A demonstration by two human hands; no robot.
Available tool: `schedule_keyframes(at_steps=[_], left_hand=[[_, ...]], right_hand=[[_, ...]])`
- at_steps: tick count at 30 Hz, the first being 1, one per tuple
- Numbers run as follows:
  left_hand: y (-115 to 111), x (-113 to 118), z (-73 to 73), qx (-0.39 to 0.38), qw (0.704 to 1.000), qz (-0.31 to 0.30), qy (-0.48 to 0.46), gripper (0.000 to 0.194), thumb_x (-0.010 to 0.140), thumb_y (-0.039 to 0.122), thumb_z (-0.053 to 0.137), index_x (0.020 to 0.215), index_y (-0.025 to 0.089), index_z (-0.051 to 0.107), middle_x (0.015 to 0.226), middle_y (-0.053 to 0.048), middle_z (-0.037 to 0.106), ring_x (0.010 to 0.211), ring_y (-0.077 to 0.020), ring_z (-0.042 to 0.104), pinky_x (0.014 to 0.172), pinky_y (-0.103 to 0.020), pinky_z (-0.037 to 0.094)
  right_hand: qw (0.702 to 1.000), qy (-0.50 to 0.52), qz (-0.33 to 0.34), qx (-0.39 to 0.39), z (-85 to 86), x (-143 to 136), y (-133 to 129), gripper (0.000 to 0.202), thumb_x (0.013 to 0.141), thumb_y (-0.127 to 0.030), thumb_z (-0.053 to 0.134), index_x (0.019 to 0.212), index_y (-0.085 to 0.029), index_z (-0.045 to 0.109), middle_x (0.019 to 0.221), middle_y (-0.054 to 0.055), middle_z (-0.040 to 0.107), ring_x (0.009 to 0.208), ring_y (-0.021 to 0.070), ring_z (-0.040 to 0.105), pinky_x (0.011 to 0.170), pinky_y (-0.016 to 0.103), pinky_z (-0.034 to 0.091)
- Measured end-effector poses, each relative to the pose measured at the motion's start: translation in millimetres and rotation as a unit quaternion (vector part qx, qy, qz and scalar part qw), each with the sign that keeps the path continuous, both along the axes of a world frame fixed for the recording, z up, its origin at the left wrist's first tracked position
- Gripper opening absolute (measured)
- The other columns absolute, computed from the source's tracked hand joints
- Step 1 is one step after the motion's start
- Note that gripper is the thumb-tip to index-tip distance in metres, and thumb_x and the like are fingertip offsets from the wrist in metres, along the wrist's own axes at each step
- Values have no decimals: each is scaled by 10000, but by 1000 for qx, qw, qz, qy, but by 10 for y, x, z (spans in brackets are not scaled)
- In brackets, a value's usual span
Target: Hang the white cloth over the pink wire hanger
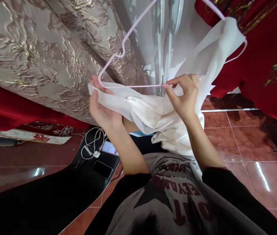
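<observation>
A pale pink clothes hanger (138, 86) is up in front of me, its lower bar running nearly level. White sheer cloth (150, 111) hangs below the bar, and one end of it is draped over the hanger's right shoulder. My left hand (106, 112) is closed on the cloth's edge near the hanger's left corner, thumb in front and fingers partly behind the fabric. With thumb and index finger, my right hand (184, 93) pinches the lower bar around its middle. The cloth's lower part lies bunched near my lap.
Patterned beige curtain fabric (62, 58) fills the left, with red cloth (270, 71) at the right. Behind the hanger stands a grey metal door or gate (161, 49). A black bench (55, 189) holds a lit phone (109, 148), a dark phone (102, 169) and white earphones (87, 147).
</observation>
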State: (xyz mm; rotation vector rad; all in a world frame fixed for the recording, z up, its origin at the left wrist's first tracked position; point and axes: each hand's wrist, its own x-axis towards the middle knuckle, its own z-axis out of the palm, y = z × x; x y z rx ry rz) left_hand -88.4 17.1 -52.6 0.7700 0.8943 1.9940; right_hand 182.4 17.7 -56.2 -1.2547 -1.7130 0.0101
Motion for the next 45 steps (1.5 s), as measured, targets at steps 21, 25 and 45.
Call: schedule_keyframes(at_steps=[21,25,45], left_hand=[[-165,1071,80,-87,994,-27,-61,282,1101,442,464,946,256,609,974,-89,709,1220,-271,705,704,-275,594],[-135,1061,22,-69,996,-20,-51,304,1073,523,532,937,272,635,950,-75,716,1231,-281,709,693,-271,595],[-135,1068,49,-41,997,-39,-58,297,1095,393,498,872,236,615,810,-60,656,956,-202,739,586,-206,529]], right_hand=[[976,181,-9,124,314,637,207,505,853,-531,782,1084,-125,590,1073,106,542,968,157,530,880,325,433],[989,125,-81,-20,612,627,175,353,862,-156,675,711,-219,362,762,-5,345,729,93,337,728,289,271],[947,279,69,-146,1195,854,152,235,884,-96,554,668,-171,609,604,12,464,511,80,436,504,287,321]])
